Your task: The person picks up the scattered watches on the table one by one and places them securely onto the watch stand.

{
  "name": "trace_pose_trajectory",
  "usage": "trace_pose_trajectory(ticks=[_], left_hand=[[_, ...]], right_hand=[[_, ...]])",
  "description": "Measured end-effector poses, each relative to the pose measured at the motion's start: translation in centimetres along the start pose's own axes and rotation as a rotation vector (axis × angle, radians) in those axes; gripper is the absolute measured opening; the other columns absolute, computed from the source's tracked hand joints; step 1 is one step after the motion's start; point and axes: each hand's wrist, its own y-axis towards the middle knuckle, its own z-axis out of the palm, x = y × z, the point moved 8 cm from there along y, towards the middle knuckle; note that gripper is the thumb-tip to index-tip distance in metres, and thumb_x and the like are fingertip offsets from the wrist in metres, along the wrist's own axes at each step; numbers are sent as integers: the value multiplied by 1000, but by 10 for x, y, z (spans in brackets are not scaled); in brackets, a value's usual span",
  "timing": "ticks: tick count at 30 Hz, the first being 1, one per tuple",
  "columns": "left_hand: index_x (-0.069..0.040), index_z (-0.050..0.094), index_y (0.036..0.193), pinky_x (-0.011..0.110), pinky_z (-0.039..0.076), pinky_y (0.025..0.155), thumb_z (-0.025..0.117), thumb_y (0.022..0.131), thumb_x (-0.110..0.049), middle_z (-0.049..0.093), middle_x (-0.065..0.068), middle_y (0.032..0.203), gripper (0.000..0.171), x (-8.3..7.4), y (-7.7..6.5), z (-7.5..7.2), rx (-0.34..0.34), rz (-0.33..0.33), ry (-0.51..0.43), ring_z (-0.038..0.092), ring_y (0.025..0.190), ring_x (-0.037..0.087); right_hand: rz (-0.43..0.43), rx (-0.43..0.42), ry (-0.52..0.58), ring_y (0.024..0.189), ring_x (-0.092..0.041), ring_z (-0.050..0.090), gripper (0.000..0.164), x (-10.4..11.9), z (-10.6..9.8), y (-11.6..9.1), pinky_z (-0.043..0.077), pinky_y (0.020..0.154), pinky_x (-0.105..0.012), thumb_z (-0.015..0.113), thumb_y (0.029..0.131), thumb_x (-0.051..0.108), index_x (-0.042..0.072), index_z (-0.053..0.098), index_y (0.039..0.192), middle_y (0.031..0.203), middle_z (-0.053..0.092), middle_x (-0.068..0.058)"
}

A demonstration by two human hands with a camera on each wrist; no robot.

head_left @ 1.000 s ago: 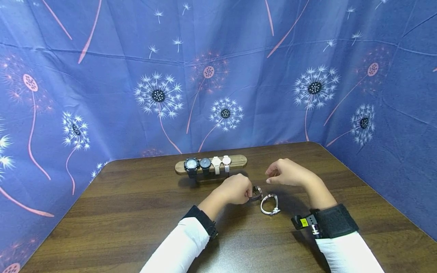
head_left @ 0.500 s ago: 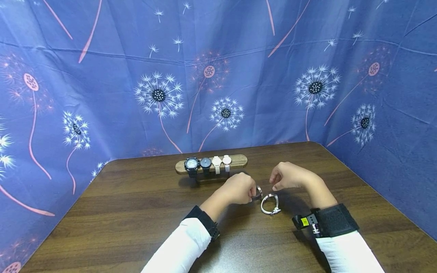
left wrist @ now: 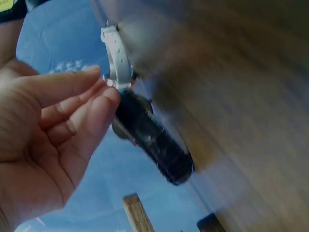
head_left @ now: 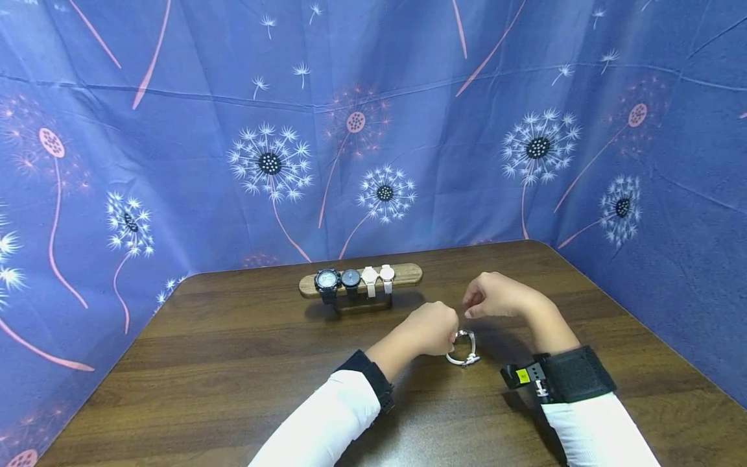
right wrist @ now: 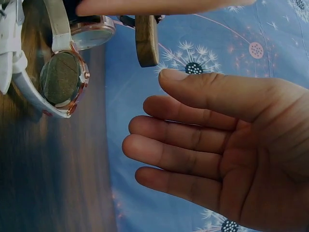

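My left hand (head_left: 433,328) pinches the dark strap of a wristwatch (left wrist: 154,140) between thumb and fingertips. In the head view this watch is hidden behind the hand; the right wrist view shows its rose-gold case (right wrist: 94,35). Right beside it stands a white-strapped wristwatch (head_left: 471,347), its strap closed in a loop and its round face turned toward the right hand. My right hand (head_left: 496,295) hovers to the right of both watches, holding nothing, its fingers relaxed and slightly bent with the thumb apart from them.
Farther back on the brown table (head_left: 233,363) stands a wooden watch stand (head_left: 408,275). Several watches hang on it side by side, including a bulky black one (head_left: 327,280) and a white one (head_left: 370,276). A blue dandelion-print cloth (head_left: 455,149) rises behind the table.
My left hand has shifted to the right, toward the white-strapped watch, taking the dark-strapped watch out of sight in the head view. My right hand has moved slightly right, its fingers a little lower.
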Motion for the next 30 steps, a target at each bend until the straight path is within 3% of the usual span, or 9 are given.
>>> trace_pose_trajectory(ticks=[5, 14, 21, 30], left_hand=[[-17, 68, 72, 21, 50, 55, 80, 81, -27, 63, -10, 69, 18, 1, 5, 8, 68, -128, 56, 58, 63, 6], [-17, 65, 71, 23, 48, 50, 81, 78, -15, 60, -8, 69, 17, 7, 11, 11, 58, -247, 76, 55, 60, 8], [-17, 68, 74, 24, 48, 48, 79, 80, -15, 61, -7, 70, 13, 8, 13, 12, 71, -295, 89, 55, 60, 9], [-16, 68, 74, 25, 50, 50, 82, 75, -17, 64, -5, 72, 14, 10, 13, 5, 9, -329, 88, 57, 61, 9]], right_hand=[[0, 3, -5, 70, -11, 64, 11, 2, -1, -1, 53, 62, -31, 77, 79, 8, 1, 73, 86, 78, 69, -1], [2, -8, -18, 70, -10, 62, 10, 1, -1, 0, 53, 64, -31, 76, 79, 11, 3, 73, 84, 77, 69, 1], [-12, -16, -24, 69, -9, 62, 9, 1, 0, 0, 53, 63, -31, 75, 79, 11, 3, 73, 83, 76, 69, 2], [-10, -10, -5, 70, -10, 63, 10, 3, 0, 0, 53, 63, -31, 75, 80, 10, 2, 73, 86, 77, 70, 0]])
